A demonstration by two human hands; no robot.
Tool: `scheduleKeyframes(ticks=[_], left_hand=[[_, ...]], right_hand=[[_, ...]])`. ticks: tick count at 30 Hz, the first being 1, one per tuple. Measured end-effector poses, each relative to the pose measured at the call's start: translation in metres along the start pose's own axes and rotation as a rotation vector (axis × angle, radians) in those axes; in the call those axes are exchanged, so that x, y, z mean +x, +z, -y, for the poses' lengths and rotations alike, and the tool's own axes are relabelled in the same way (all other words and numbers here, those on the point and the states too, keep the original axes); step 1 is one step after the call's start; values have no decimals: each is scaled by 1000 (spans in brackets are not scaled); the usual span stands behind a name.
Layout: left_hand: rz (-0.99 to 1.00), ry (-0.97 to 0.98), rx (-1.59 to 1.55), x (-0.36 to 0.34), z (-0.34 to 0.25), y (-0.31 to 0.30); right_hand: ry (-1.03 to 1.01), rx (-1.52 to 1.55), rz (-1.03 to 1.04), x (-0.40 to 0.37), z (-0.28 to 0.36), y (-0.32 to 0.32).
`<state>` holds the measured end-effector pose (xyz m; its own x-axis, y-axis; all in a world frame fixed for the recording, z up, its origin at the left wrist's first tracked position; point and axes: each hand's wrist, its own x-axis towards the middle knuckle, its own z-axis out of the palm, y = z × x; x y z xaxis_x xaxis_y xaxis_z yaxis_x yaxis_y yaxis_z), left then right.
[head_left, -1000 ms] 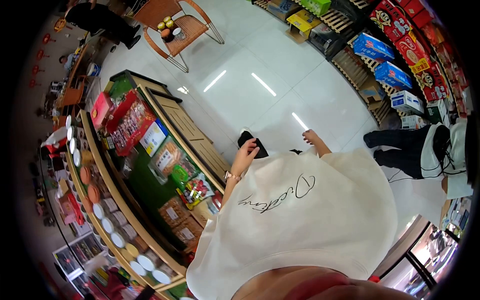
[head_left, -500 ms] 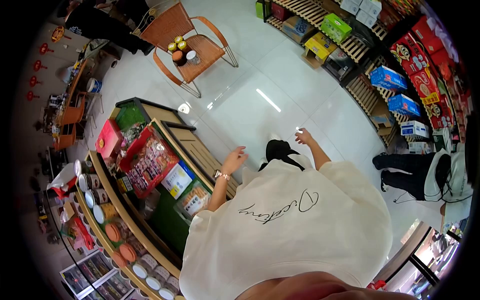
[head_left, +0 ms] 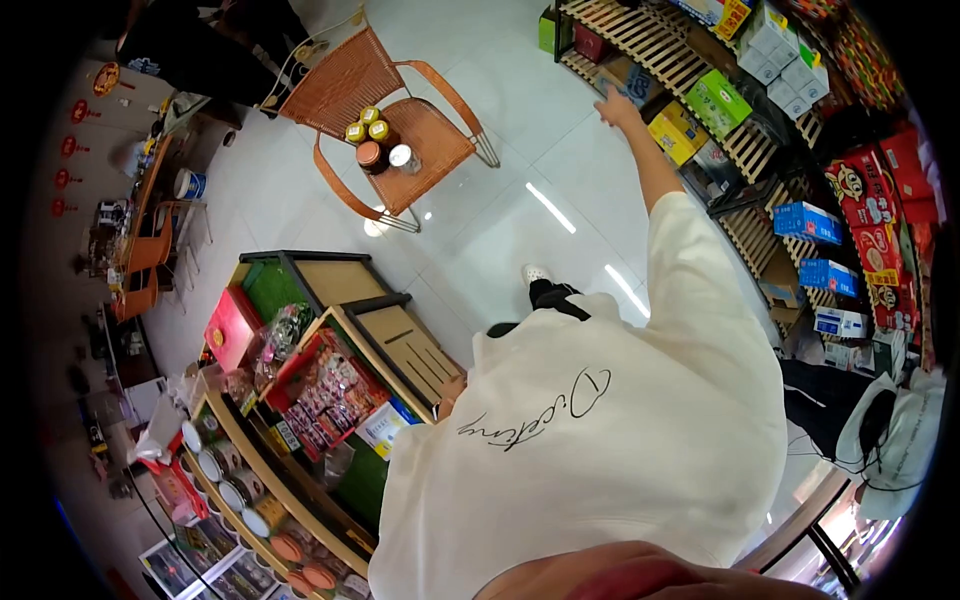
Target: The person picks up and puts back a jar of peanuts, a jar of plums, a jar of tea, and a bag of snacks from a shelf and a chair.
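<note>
My right hand (head_left: 616, 106) reaches forward at the end of an outstretched arm, over the floor and overlapping the edge of the lower shelf boxes in this view. Its fingers are apart with nothing in them. To its left stands a woven armchair (head_left: 340, 85) with several jars on the seat, among them yellow-lidded jars (head_left: 369, 127), a brown-lidded jar (head_left: 371, 157) and a white-lidded jar (head_left: 404, 160). My left hand (head_left: 453, 390) is low beside the wooden display stand (head_left: 400, 345), mostly hidden by my white shirt (head_left: 590, 450).
Slatted shelves (head_left: 640, 38) on the right hold a green box (head_left: 718, 102), a yellow box (head_left: 677, 133) and blue boxes (head_left: 806, 222). A person in dark trousers (head_left: 825, 400) stands at right. Jars (head_left: 240, 488) and snack packs (head_left: 330, 395) fill the stand at left.
My right arm has stretched forward and up from near my body. My left hand has drawn back toward my side. The chair and shelves appear closer.
</note>
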<state>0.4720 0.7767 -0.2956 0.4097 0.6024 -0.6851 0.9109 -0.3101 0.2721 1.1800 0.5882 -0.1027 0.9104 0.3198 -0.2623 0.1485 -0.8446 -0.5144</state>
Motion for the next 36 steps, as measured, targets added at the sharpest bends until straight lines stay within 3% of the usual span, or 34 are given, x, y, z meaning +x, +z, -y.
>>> scheduleKeyframes(ticks=[6, 9, 12, 14, 16, 18, 19, 21, 22, 23, 24, 27, 28, 30, 31, 33, 35, 36], left_hand=[[-41, -16, -109, 56, -40, -59], [7, 13, -342, 97, -73, -89], [173, -27, -770, 146, -106, -121], [231, 10, -670, 179, -117, -150], [251, 72, -558, 212, -121, -182], [234, 51, -608, 248, -111, -204], [210, 68, -654, 269, -109, -211], [141, 62, -732, 307, -79, -231], [199, 96, -846, 334, -55, -234], [143, 14, -790, 336, -66, -256], [154, -9, -795, 347, -70, -271], [119, -22, -557, 364, -71, -307], [96, 30, -537, 418, -23, -274], [26, -20, -518, 373, -95, -328], [38, -59, -506, 375, -104, -330], [70, -97, -494, 398, -128, -335], [150, -159, -470, 392, -137, -324], [178, -146, -441, 388, -134, -316]], right_hand=[[117, -9, -72, 20, 35, 7], [226, 170, -76, 32, -20, 36], [512, 16, -105, 10, -24, 21], [683, -101, -58, 17, -9, 14], [360, -203, -85, 97, -62, 56], [279, -126, -97, 143, 4, 66], [329, -177, -9, 165, 57, 62], [121, -41, 15, 232, 114, 91], [57, 113, 53, 226, 171, 96], [36, 329, 126, 238, 207, 119], [3, 291, 254, 246, 238, 140], [-58, 96, 552, 220, 318, 214], [-118, -11, 632, 200, 325, 248], [-256, -222, 789, 152, 321, 333], [-352, -339, 808, 158, 330, 361], [-488, -491, 810, 155, 351, 394], [-351, -540, 1054, 115, 408, 360], [-333, -516, 1105, 112, 402, 370]])
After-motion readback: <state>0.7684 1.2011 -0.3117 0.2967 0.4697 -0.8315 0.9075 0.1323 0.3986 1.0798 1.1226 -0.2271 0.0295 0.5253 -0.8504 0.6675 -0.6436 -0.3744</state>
